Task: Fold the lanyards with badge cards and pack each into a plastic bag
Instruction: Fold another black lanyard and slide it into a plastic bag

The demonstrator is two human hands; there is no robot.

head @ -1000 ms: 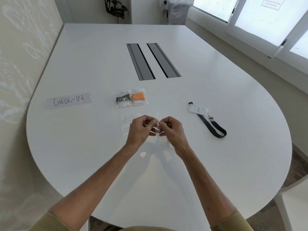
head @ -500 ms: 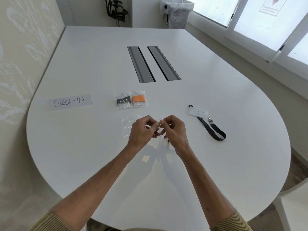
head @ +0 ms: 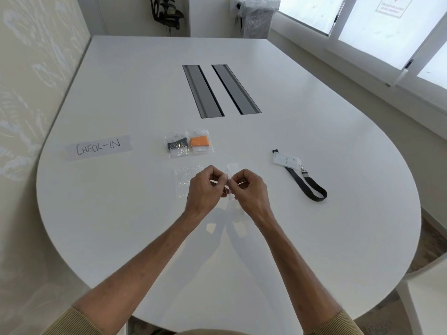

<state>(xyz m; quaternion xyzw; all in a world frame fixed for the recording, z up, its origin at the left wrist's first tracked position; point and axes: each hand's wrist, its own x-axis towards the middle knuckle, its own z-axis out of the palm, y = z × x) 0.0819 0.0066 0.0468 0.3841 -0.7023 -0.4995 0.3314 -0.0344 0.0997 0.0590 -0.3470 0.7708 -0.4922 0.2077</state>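
Both hands, left (head: 205,187) and right (head: 249,189), pinch a clear bag (head: 229,176) between curled fingers above the table (head: 314,238), near its front edge.

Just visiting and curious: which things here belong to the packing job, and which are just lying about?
Job: clear bag pinched by left hand and right hand; spare bag; black packed bag; orange packed bag; loose lanyard.
Lying about: CHECK-IN label; cable slots; chair; bin.
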